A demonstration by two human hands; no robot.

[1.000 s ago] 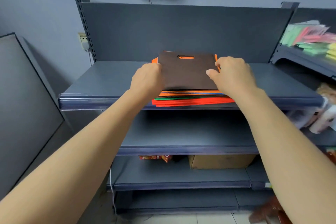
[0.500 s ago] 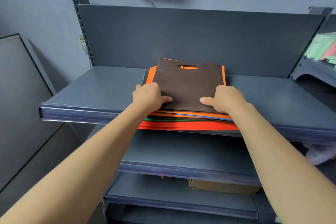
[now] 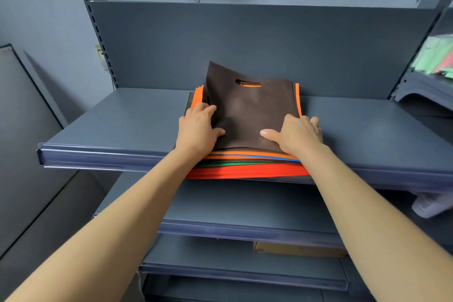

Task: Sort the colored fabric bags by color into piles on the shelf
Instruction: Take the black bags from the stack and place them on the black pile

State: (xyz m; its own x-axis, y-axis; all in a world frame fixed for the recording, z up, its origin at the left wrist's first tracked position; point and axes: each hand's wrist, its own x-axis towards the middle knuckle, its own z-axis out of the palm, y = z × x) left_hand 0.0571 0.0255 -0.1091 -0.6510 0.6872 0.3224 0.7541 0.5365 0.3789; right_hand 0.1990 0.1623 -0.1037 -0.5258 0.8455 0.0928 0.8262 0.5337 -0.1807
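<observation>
A stack of flat fabric bags lies in the middle of the top grey shelf, its front hanging over the shelf edge. A dark brown bag with a cut-out handle is on top; orange, blue, green and red edges show beneath. My left hand grips the brown bag's left edge, thumb on top, and that far-left corner is lifted. My right hand holds the stack's right front corner, thumb pressed on the brown bag.
The shelf's upright back panel stands right behind the stack. Lower shelves sit below, with a cardboard box under them. A neighbouring shelf at the right carries green and pink bags. A grey panel leans at the left.
My left hand has slid along the brown bag's left edge and lifted its far-left corner. The right hand stays at the front right corner. The camera has moved closer.
</observation>
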